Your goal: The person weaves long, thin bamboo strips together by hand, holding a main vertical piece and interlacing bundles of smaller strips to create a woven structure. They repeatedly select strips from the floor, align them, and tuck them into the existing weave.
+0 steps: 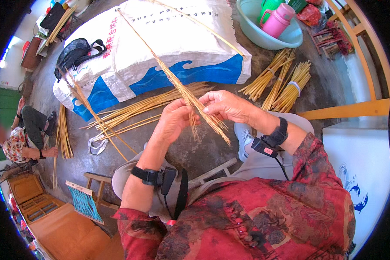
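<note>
A long dried grass stalk (169,73) with a feathery seed head runs from the far white sack down to my hands, its bushy tip (215,124) hanging toward me. My right hand (227,105) pinches the seed head from the right. Curled on the other side, my left hand (171,121) holds the wisps, some of which dangle below its fingers. Loose stalks (138,106) lie on the floor beyond my left hand. Another feathery stalk (89,105) slants down toward my left knee. A white cord (97,145) lies near it.
A white sack (160,32) with a blue wave print fills the far side, a black bag (77,53) on it. Tied stalk bundles (294,86) lie right. A basin (247,30) holds a pink jug (278,22). Left, another person (19,147) holds stalks beside a blue-corded stool (84,203).
</note>
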Demonstrator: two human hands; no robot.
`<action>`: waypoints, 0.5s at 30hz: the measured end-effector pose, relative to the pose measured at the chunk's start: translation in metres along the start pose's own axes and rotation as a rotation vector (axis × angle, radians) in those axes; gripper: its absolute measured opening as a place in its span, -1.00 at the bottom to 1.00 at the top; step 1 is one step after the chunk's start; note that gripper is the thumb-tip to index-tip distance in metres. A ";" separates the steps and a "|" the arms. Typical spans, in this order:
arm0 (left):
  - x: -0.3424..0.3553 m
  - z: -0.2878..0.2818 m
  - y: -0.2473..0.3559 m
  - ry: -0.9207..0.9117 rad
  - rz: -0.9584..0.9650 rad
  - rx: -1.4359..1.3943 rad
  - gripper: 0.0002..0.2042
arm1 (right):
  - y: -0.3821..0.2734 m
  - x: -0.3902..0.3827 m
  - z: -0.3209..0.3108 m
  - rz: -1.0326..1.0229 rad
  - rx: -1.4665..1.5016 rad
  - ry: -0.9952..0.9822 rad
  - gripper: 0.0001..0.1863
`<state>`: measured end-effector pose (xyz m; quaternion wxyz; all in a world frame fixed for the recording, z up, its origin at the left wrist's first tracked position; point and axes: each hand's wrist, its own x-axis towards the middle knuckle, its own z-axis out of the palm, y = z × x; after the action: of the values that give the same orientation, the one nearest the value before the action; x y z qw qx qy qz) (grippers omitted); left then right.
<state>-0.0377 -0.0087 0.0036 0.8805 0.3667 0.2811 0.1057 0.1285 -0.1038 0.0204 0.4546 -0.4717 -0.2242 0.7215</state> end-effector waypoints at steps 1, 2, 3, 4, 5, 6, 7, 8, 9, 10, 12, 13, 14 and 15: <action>-0.001 -0.001 0.000 -0.001 -0.001 0.001 -0.86 | -0.001 -0.001 0.001 0.000 -0.007 -0.010 -0.69; -0.001 -0.003 0.000 -0.036 0.005 -0.033 -0.86 | -0.001 0.000 0.000 -0.001 -0.006 -0.009 -0.69; -0.001 -0.004 -0.001 -0.071 0.010 -0.067 -0.86 | 0.000 0.001 -0.002 -0.017 -0.034 -0.008 -0.69; -0.001 -0.005 -0.001 -0.072 0.011 -0.065 -0.86 | 0.001 0.002 -0.003 -0.035 -0.064 -0.008 -0.69; -0.001 -0.005 -0.002 -0.087 0.017 -0.069 -0.86 | 0.000 0.001 -0.003 -0.037 -0.065 -0.008 -0.69; 0.000 -0.005 -0.002 -0.102 0.022 -0.073 -0.86 | -0.001 0.000 -0.003 -0.033 -0.094 -0.014 -0.69; 0.000 -0.007 -0.003 -0.101 0.026 -0.069 -0.86 | -0.003 -0.001 -0.002 -0.031 -0.123 -0.023 -0.68; 0.001 -0.008 -0.005 -0.105 0.021 -0.076 -0.86 | -0.004 -0.002 -0.001 -0.035 -0.125 -0.026 -0.68; 0.001 -0.008 -0.005 -0.109 0.016 -0.084 -0.86 | -0.005 -0.003 0.001 -0.028 -0.141 -0.013 -0.68; 0.000 -0.005 -0.005 -0.110 0.020 -0.054 -0.85 | -0.005 -0.003 0.002 -0.021 -0.158 0.001 -0.67; 0.000 -0.006 -0.005 -0.109 0.022 -0.035 -0.85 | -0.004 -0.003 0.001 -0.026 -0.166 0.000 -0.68; 0.001 -0.007 -0.006 -0.108 0.019 -0.020 -0.85 | -0.003 -0.002 0.001 -0.027 -0.173 0.001 -0.68; 0.001 -0.008 -0.007 -0.099 0.015 -0.009 -0.86 | -0.002 -0.002 0.003 -0.034 -0.178 0.018 -0.69; 0.002 -0.008 -0.008 -0.099 0.019 -0.007 -0.86 | -0.002 -0.002 0.003 -0.037 -0.180 0.017 -0.69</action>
<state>-0.0410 -0.0095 -0.0075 0.8936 0.3709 0.2336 0.0966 0.1269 -0.1046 0.0242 0.4256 -0.5124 -0.2930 0.6859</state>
